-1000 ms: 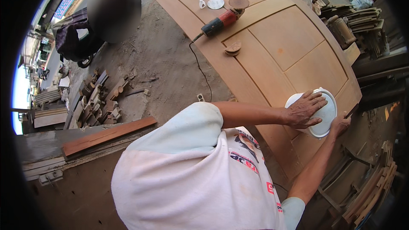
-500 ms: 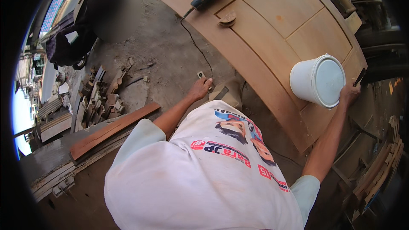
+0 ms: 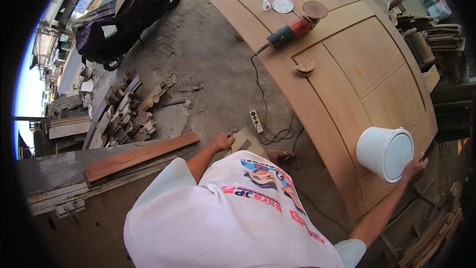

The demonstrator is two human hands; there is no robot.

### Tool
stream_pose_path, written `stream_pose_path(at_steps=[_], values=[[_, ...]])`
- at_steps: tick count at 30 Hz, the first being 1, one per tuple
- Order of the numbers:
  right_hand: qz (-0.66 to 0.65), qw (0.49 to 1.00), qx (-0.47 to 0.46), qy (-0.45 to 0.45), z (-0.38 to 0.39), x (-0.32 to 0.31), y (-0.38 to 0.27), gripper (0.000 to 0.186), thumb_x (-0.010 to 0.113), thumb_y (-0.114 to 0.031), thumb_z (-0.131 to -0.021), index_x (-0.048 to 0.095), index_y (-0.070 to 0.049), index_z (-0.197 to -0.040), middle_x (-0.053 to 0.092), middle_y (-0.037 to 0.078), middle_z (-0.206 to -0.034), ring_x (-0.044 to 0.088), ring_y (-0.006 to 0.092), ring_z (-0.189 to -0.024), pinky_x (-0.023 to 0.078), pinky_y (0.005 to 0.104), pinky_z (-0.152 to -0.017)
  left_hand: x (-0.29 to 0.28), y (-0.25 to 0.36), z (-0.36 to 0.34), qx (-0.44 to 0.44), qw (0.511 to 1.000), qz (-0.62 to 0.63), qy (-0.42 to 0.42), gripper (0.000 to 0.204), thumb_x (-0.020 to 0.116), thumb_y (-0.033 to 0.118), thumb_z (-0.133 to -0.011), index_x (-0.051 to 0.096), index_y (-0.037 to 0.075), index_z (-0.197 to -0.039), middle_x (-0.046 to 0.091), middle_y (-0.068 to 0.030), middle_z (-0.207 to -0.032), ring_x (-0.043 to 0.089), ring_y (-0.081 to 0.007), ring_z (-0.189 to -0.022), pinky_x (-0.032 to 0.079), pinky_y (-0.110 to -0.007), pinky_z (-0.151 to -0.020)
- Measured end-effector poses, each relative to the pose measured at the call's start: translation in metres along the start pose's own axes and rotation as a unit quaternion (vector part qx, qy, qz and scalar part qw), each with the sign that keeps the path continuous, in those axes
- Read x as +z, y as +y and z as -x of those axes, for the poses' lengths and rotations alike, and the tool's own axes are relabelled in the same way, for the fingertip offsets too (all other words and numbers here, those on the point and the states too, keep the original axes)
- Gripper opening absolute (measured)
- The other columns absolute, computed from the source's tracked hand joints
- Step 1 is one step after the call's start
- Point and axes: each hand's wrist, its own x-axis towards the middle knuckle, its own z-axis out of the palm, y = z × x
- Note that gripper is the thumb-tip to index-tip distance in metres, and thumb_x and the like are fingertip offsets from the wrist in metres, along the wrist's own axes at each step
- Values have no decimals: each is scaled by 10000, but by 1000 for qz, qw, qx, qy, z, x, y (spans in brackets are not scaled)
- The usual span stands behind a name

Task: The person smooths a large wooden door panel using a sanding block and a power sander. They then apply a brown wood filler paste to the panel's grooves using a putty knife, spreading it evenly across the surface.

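At the near right end of a wooden door panel (image 3: pixel 391 89), my right hand (image 3: pixel 414 169) is closed on a small dark object (image 3: pixel 422 157) whose kind I cannot make out. Right beside that hand, a white lidded bucket (image 3: pixel 377 151) lies tilted in view on the panel. My left hand (image 3: pixel 225 141) is low by my knee in tan trousers (image 3: pixel 250 141). Its fingers look curled, and whatever they hold, if anything, is hidden. A power strip (image 3: pixel 255 121) with a coiled cord (image 3: pixel 281 136) lies on the floor ahead of it.
An angle grinder (image 3: pixel 295 29) with a round disc rests on the panel, near half-round discs (image 3: pixel 305 67), a white round lid (image 3: pixel 282 6) and a small white bottle (image 3: pixel 266 4). Wood offcuts (image 3: pixel 121 119) and a reddish board (image 3: pixel 144 156) are at left; a covered motorbike (image 3: pixel 124 20) stands behind.
The view has shifted, so the panel, grinder and bucket sit lower and farther right. My left hand has moved away from the power strip toward my knee. My right hand stays by the bucket.
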Motion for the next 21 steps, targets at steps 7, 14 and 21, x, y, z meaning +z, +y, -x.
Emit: stream_pose_path(at_steps=[7,14,21], values=[[-223,959,-122,129,105,-63,-149,450,453,-330,-1134,669,52,-1236,731,215,-1041,716,349,-952,553,426,-787,-75,-49,-24,-31,996,73,37,517,618,402,-968,718,-42,-1214,712,-299,-1199,688,-421,-1141,523,-462,-994],[-442,856,-66,-259,350,-11,-382,339,522,-288,-1116,667,14,-1071,519,2,-720,467,73,-554,401,265,-494,-139,-199,-101,-119,980,157,2,491,620,412,-987,734,-34,-1155,759,-203,-995,726,-309,-947,539,-428,-847],[-377,789,-94,-476,462,6,-514,335,634,-294,-1038,687,28,-1116,599,39,-738,572,104,-614,458,298,-571,-270,-246,-156,-158,914,336,161,380,617,342,-1036,689,-12,-1155,731,-104,-1012,706,-201,-873,568,-360,-767]])
